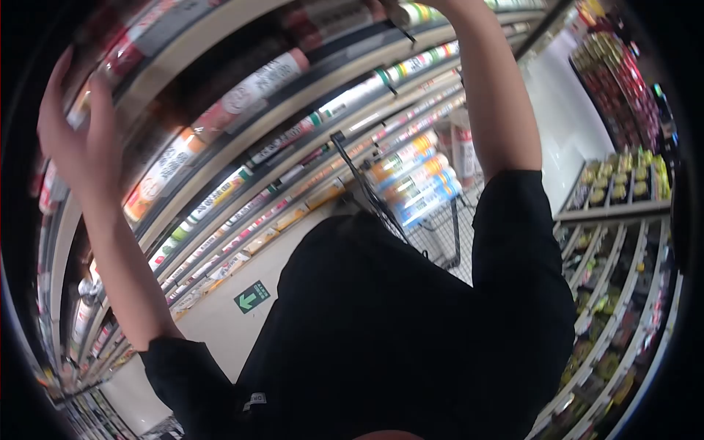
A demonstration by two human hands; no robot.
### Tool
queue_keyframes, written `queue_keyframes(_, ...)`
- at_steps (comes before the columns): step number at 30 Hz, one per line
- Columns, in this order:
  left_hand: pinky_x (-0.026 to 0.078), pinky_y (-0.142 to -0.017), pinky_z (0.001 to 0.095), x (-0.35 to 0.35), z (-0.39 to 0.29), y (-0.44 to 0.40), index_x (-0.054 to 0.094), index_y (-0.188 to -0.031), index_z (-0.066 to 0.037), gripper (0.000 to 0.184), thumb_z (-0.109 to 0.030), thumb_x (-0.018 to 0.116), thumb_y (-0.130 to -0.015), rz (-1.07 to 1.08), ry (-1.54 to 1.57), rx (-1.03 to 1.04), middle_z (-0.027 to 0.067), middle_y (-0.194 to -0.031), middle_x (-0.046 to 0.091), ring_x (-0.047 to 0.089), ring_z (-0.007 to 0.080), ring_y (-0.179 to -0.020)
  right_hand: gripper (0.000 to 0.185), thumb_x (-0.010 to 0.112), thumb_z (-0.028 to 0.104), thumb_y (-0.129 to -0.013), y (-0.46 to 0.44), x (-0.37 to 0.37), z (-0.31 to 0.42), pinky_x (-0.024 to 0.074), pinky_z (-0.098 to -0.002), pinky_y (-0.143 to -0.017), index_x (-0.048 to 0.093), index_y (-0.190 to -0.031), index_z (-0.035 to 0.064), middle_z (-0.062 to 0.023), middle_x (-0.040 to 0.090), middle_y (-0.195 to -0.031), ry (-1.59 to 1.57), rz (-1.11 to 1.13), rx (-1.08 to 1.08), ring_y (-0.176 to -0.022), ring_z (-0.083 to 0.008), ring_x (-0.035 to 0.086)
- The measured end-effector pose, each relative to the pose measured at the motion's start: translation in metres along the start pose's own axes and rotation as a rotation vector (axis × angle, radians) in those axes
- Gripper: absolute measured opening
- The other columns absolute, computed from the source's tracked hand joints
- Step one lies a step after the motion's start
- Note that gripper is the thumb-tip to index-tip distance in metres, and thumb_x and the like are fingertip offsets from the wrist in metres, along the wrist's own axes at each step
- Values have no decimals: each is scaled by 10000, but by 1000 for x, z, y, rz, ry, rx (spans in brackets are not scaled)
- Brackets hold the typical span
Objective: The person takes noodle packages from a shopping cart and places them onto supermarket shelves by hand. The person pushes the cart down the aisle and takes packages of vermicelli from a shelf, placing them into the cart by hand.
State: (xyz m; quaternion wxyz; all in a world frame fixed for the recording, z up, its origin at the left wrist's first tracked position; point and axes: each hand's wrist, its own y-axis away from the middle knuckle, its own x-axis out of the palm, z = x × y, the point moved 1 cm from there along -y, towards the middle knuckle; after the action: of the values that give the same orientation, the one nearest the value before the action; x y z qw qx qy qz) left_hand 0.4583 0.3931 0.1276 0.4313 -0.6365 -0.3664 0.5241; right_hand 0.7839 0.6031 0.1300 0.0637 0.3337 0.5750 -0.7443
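Note:
My left hand (pixel 81 132) is raised at the upper left, fingers spread and slightly blurred, beside red-and-white packages (pixel 125 55) on the upper shelf. Nothing shows in its grasp. At the top edge my right arm reaches up to the shelf; the hand (pixel 444 4) is mostly cut off by the frame, near a green-and-white package (pixel 418 15). Whether it holds anything cannot be made out. Between the arms, rows of cylinder-like packages (pixel 253 88) in pink, white and orange line the shelves.
A wire shopping cart (pixel 447 227) with colourful packages (pixel 414 180) stands right of my body. A green arrow sign (pixel 251 297) marks the pale floor. Stocked shelves (pixel 616 213) fill the right side, with a display of red packages (pixel 616 88) above.

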Motion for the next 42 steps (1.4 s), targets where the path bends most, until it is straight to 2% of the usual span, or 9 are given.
queue_keyframes(3, 465, -996, 394, 16, -39, 84, 662, -1201, -32, 331, 6, 684, -874, 73, 63, 236, 116, -1176, 705, 654, 286, -1098, 480, 742, 411, -917, 129, -7, -48, 492, -439, -1007, 676, -1254, 75, -168, 685, -1265, 19, 36, 349, -1148, -361, 640)
queue_keyframes(6, 448, -988, 438, 70, -68, 168, 683, -1085, -65, 368, 43, 688, -733, 471, 287, 167, 115, -1143, 689, 627, 314, -1102, 478, 743, 381, -852, 297, 6, -65, 474, -485, -995, 700, -1170, 26, -221, 640, -1209, 524, -51, 579, -1146, -392, 597)
queue_keyframes(10, 437, -1047, 463, 164, -104, 267, 680, -1149, -58, 314, -101, 699, -838, 877, 510, 128, 131, -1270, 640, 586, 342, -1213, 554, 747, 345, -814, 465, 8, 2, 397, -586, -1060, 607, -1257, 42, -317, 492, -1427, 951, 397, 1153, -1320, -474, 481)
queue_keyframes(13, 363, -1147, 491, 220, -129, 319, 633, -1280, -71, 399, -214, 682, -911, 1042, 519, 178, 159, -1379, 577, 490, 355, -1351, 540, 753, 309, -816, 519, 3, 23, 446, -570, -1025, 590, -1257, 43, -340, 476, -1432, 839, 317, 1211, -1292, -487, 506)
queue_keyframes(17, 283, -1160, 571, 254, -180, 347, 581, -1344, -82, 528, -328, 705, -894, 1039, 401, 207, 153, -1422, 538, 451, 334, -1389, 438, 712, 212, -872, 513, -7, 9, 551, -504, -817, 568, -1258, 66, -222, 678, -1147, 538, 321, 1525, -1000, -397, 683)
queue_keyframes(18, 265, -1159, 586, 259, -189, 353, 572, -1353, -82, 562, -364, 707, -886, 1043, 344, 206, 156, -1421, 532, 445, 328, -1392, 419, 693, 183, -894, 515, -5, 9, 544, -512, -773, 549, -1270, 68, -167, 708, -1021, 590, 274, 1469, -918, -378, 697)
queue_keyframes(26, 272, -1120, 586, 290, -219, 378, 579, -1351, -107, 637, -513, 675, -870, 1104, 146, 179, 140, -1278, 607, 526, 281, -1278, 645, 658, 145, -916, 542, -18, -14, 538, -494, -846, 410, -1505, 54, -237, 700, -1113, 382, 164, 1562, -993, -409, 691)
queue_keyframes(30, 278, -1105, 558, 296, -238, 361, 570, -1355, -121, 650, -489, 717, -839, 1132, 187, 160, 98, -1238, 610, 524, 253, -1264, 651, 598, 215, -939, 544, -38, -32, 539, -526, -755, 339, -1516, 64, -201, 727, -913, 323, 237, 1587, -869, -407, 714)
queue_keyframes(42, 249, -1146, 533, 347, -284, 337, 570, -1384, -143, 678, -463, 743, -812, 1219, 248, 94, 100, -1280, 615, 504, 254, -1309, 371, 690, 369, -872, 558, -75, -149, 552, -493, -841, 701, -1043, 39, -211, 736, -989, 365, 323, 1605, -969, -389, 711)
